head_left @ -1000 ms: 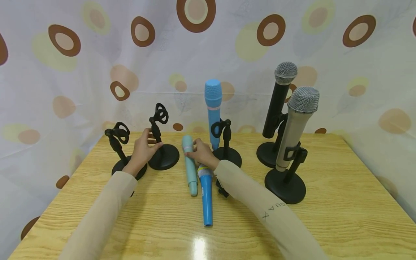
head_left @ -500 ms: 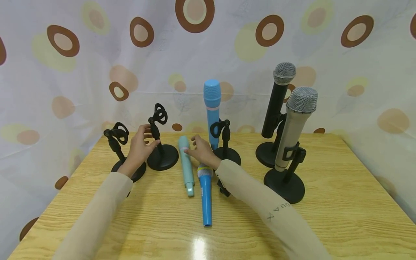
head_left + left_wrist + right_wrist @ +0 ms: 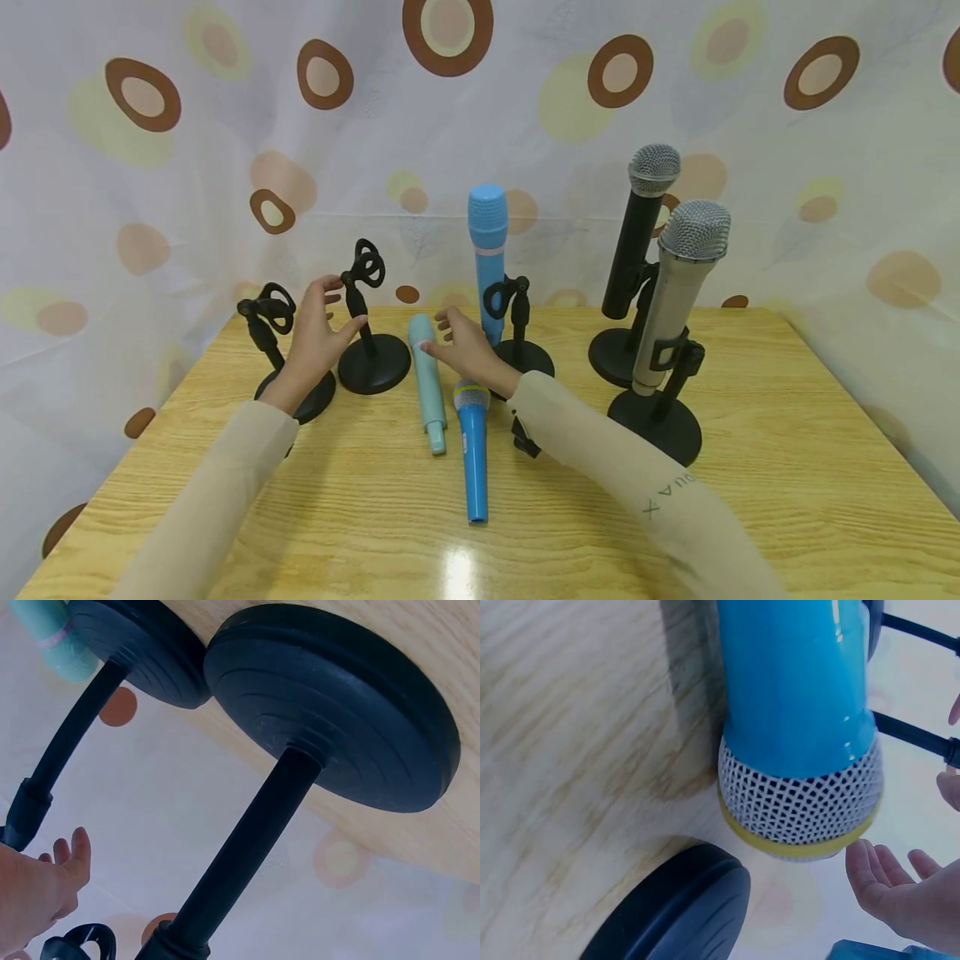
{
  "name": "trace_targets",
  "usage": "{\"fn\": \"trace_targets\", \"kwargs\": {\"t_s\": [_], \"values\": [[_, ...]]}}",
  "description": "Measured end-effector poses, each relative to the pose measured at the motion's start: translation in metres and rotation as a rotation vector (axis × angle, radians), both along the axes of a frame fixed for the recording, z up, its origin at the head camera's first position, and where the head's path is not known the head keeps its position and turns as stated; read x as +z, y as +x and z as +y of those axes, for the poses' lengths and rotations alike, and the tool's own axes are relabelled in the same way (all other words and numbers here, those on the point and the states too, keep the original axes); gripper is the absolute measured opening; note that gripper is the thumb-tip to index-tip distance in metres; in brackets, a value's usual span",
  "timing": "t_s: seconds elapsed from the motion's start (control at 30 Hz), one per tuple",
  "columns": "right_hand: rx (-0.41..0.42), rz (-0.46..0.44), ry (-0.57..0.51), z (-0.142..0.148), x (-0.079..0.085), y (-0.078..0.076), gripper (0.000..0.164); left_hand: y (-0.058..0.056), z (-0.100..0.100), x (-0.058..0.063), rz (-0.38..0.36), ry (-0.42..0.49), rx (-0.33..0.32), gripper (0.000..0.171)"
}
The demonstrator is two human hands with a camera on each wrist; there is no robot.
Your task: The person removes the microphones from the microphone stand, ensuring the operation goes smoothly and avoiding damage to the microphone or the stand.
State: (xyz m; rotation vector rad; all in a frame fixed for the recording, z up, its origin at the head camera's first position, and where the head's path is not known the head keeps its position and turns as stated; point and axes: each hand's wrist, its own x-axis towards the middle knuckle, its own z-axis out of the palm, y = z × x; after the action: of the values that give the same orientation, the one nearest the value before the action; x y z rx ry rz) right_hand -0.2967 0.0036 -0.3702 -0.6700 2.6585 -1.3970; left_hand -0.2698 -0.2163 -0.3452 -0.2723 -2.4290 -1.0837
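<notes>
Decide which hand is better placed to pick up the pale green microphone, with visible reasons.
Probably the right hand: in the head view its thumb overlaps the pale green microphone, though contact is unclear. The left hand is beside an empty black stand that separates it from the microphone.

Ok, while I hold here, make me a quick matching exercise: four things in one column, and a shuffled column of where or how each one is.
1. mint-green microphone
2. yellow-banded microphone
3. black microphone
4. left hand

A. leaning in the rear-right stand
B. outstretched beside a vacant stand
C. lying down, leftmost microphone in the head view
D. lying down, bright blue

Pairs: 1-C, 2-D, 3-A, 4-B
</notes>
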Motion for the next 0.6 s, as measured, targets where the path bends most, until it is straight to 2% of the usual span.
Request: {"fn": "trace_targets", "kwargs": {"t_s": [0.2,0.6], "values": [[0.042,0.051,0.0,0.005,0.002,0.007,0.049,0.004,0.001,0.005,0.076,-0.049,0.027,0.066],[0.118,0.105,-0.055,0.021,0.011,0.026,0.046,0.006,0.007,0.017,0.256,-0.119,0.03,0.062]]}}
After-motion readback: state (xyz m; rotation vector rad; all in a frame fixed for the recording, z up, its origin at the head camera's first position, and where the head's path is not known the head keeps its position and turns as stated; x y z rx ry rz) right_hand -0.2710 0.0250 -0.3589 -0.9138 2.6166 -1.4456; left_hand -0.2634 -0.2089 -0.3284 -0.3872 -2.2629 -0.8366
